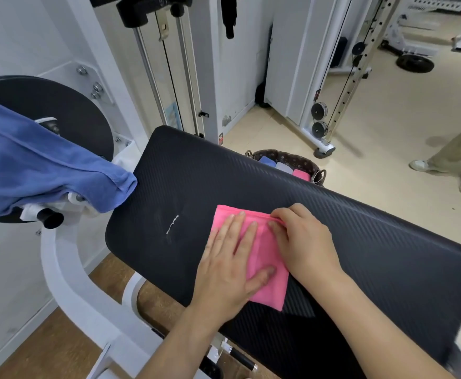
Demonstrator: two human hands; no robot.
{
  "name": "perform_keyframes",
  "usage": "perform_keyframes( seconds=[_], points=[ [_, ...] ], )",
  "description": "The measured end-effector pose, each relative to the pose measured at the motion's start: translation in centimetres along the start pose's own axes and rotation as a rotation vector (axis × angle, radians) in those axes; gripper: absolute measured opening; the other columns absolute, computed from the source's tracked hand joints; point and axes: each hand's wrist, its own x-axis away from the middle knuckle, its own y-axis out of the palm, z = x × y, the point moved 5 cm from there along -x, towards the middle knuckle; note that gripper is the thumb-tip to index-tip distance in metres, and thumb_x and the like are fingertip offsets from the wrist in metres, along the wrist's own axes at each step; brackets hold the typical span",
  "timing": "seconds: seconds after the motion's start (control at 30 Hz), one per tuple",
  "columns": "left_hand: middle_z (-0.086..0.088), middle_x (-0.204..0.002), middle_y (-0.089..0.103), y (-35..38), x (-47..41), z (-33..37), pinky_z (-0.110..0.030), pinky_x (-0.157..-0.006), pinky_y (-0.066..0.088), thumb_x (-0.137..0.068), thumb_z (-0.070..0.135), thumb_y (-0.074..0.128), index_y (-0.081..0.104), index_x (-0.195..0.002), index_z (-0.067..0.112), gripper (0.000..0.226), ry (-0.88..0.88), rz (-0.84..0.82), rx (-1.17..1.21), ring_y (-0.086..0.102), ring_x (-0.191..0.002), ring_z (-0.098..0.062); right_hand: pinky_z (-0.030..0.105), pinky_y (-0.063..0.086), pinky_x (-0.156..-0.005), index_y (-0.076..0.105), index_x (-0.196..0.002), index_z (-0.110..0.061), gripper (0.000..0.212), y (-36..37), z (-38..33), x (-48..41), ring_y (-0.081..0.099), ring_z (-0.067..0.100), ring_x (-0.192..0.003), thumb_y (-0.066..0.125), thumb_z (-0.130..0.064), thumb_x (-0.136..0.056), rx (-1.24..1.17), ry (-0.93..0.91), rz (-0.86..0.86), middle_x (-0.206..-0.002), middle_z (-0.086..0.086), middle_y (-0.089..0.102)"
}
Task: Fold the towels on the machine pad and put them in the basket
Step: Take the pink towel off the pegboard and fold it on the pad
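Both hands down on the small pink microfibre towel (262, 258), folded into a narrow rectangle near the middle of the long black ribbed vinyl machine pad (360, 242); the left hand (230, 258) lies flat on it, fingers spread, palm pressing the near half; the right hand (303, 239) rests on the far right edge, fingers curled over the hem, though whether they actually pinch the cloth I cannot tell.

Risks from here, as I judge them: the pad slopes and its skin looks slick, so a soft towel could creep when the pressure lifts; the stacked layers may spring open if the far edge is released before the crease is set; and the carry to the round dark woven basket (284, 157), which sits on the floor just beyond the pad's far edge, could loosen the fold if only one corner is gripped.

In that basket, folded towels show, blue, grey and pink, side by side; room looks tight, so a careless drop may rumple them.

The large blue terry towel (46, 165) hangs limp and creased over the machine's black round disc (70, 105) at the left, unfolded; it looks heavier and floppier, and could slide off.
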Motion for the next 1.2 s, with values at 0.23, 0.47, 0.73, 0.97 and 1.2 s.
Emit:
perform_keyframes(
  seconds=[0.23, 0.47, 0.73, 0.97, 1.2],
  points=[
    [-0.010, -0.162, -0.002, 2.0, -0.6, -0.1, -0.052, -0.118, 0.008, -0.085, 0.080, 0.020, 0.005, -0.155, 0.019, 0.093, -0.063, -0.180, -0.138, -0.005, -0.149, -0.025, 0.035, 0.051, -0.058, 0.065, -0.110, -0.010, 0.025, -1.7, -1.7, 2.1, 0.057, 0.024, -0.083, 0.061, -0.013, -0.085, -0.040, -0.140, 0.282, -0.100, 0.007, 0.056],
    [-0.010, -0.162, -0.010, 1.9, -0.7, 0.1, -0.051, -0.117, 0.005, -0.094, 0.048, 0.030, -0.004, -0.154, 0.017, 0.076, -0.046, -0.195, -0.171, -0.011, -0.148, -0.027, 0.021, 0.044, -0.096, 0.062, -0.122, -0.016, 0.032, 2.2, -1.7, 6.7, 0.053, 0.007, -0.111, 0.053, -0.016, -0.091, -0.305, -0.239, 0.034, -0.122, -0.006, 0.055],
    [-0.006, -0.151, 0.034, -2.1, 1.4, -0.1, -0.040, -0.112, 0.034, -0.087, 0.039, 0.060, 0.048, -0.139, 0.017, 0.058, 0.102, -0.115, 0.104, 0.030, -0.139, -0.022, 0.023, 0.053, -0.070, 0.063, -0.111, -0.017, 0.040, 2.1, 1.8, 3.6, 0.067, 0.015, -0.082, 0.052, 0.013, -0.087, -1.101, 0.357, -0.148, -0.100, 0.002, 0.073],
    [-0.003, -0.126, 0.055, -0.1, 4.9, -1.8, -0.032, -0.086, 0.054, -0.086, 0.028, 0.069, 0.062, -0.123, 0.018, 0.039, 0.174, -0.102, 0.078, 0.051, -0.117, -0.019, 0.030, 0.054, -0.077, 0.064, -0.109, -0.013, 0.025, 0.4, 1.3, 3.4, 0.066, 0.013, -0.082, 0.055, 0.000, -0.090, -0.999, 0.349, -0.111, -0.099, 0.001, 0.073],
    [-0.009, -0.122, 0.059, -0.7, 4.2, -1.6, -0.034, -0.096, 0.049, -0.088, 0.008, 0.049, 0.061, -0.123, 0.007, 0.036, 0.269, -0.048, 0.028, 0.055, -0.112, -0.024, 0.040, 0.041, -0.104, 0.055, -0.132, -0.011, 0.065, 4.4, -1.1, 9.3, 0.049, 0.029, -0.126, 0.070, -0.035, -0.072, 0.278, -0.416, -0.085, -0.136, 0.010, 0.053]
  ],
)
